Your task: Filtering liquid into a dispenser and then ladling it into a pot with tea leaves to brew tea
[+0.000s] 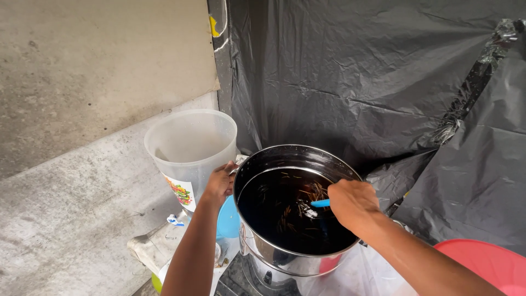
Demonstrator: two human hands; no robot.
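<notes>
Concrete wall (98,60), black sheeting (356,71) (creased), left grip (219,183) clasping steel pot (285,257) rim, right grip (353,204) clamped on blue handle (320,203)

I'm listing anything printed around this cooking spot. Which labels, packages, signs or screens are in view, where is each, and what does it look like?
Label: low on the translucent plastic jug left of the steel pot, beside the left hand; white patch, multicoloured picture.
Small wrapper or tag: below the jug; white with blue print.
No signs or screens show.

Concrete ledge (71,214) under plastic pitcher (192,145)
</notes>
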